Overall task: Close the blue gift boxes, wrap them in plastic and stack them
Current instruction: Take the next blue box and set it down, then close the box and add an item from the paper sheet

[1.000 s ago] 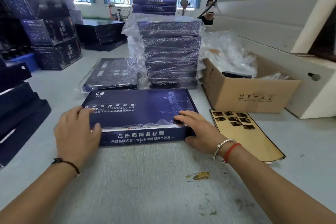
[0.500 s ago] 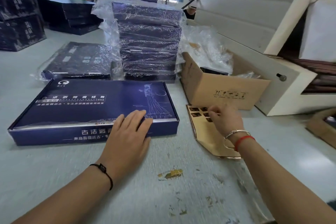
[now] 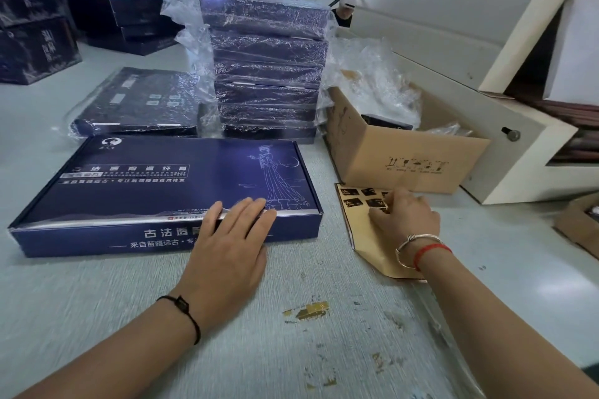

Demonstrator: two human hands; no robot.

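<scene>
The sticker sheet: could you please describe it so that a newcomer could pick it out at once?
Start at the open cardboard carton on the right side of the table. Just in front of it lies a flat tan sheet under the right hand. Unlike the blue gift boxes around it, it is thin brown paper carrying small black stickers.

gift box (image 3: 155, 185): dark blue, white line-drawn figure, white lettering | sticker sheet (image 3: 366, 233): tan, black labels | carton (image 3: 405, 162): brown | tabletop (image 3: 291, 334): pale grey-green
</scene>
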